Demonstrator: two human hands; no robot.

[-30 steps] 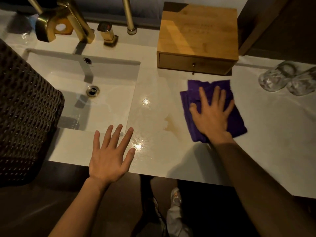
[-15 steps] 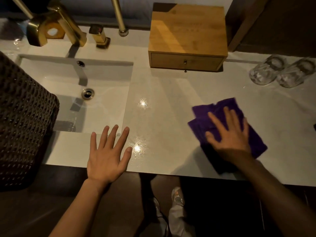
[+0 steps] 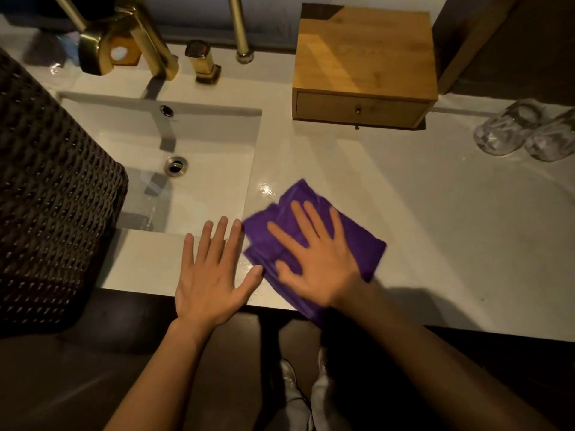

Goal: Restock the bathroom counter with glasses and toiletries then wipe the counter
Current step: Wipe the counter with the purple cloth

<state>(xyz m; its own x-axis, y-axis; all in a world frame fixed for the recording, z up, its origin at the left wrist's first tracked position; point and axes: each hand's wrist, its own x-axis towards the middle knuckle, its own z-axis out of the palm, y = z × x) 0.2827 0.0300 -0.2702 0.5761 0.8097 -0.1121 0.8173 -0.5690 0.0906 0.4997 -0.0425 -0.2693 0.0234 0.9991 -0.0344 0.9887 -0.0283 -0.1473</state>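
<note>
A folded purple cloth [image 3: 364,244] lies on the white counter [image 3: 420,219] near its front edge, just right of the sink. My right hand [image 3: 317,259] presses flat on the cloth with fingers spread. My left hand [image 3: 211,275] rests flat and empty on the counter's front strip below the sink, its thumb almost touching the cloth. Two clear glasses [image 3: 510,129] lie on their sides at the far right of the counter.
A white rectangular sink [image 3: 199,157] with gold taps [image 3: 140,38] fills the left. A wooden drawer box [image 3: 364,66] stands at the back. A dark woven basket [image 3: 53,194] rises at the left edge. My shoes show on the dark floor below.
My right hand slid the cloth from near the wooden box out to the right, then back left to the front edge beside my left hand. My left hand stayed flat.
</note>
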